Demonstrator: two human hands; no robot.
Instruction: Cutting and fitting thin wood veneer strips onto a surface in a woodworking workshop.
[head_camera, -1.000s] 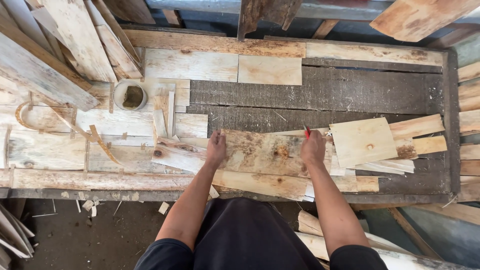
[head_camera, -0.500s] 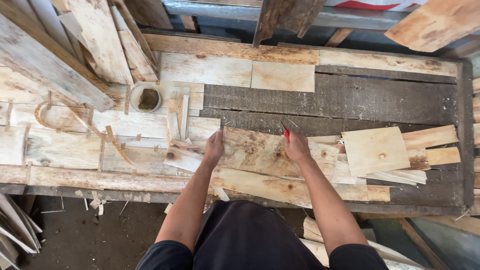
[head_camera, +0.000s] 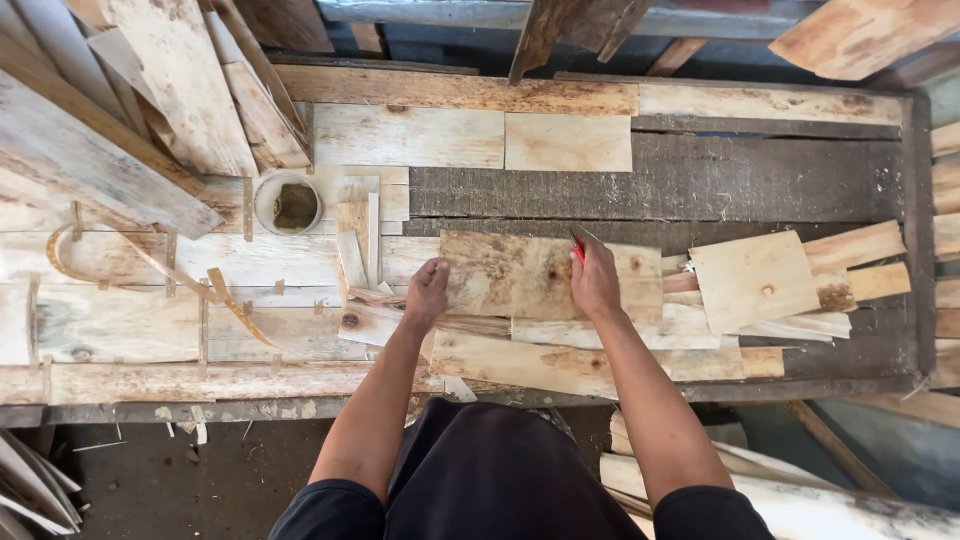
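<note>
A thin, stained wooden sheet (head_camera: 520, 275) lies flat on the workbench in front of me. My left hand (head_camera: 428, 292) presses on its left edge, fingers curled over the corner. Over the sheet's upper right part, my right hand (head_camera: 594, 281) is shut on a small red tool (head_camera: 577, 247), its tip touching the wood. Under the sheet lie longer pale planks (head_camera: 560, 365) along the bench's near edge.
A square pale board (head_camera: 752, 280) with a knot rests to the right on several slats. A round tin (head_camera: 289, 203) stands at the left. Rough boards (head_camera: 150, 110) lean at the upper left. Dark bench surface (head_camera: 720, 180) shows at the back right.
The stained sheet has been slid away from me and squared up. My right hand moved left along it with the red tool; my left hand stayed on its left edge.
</note>
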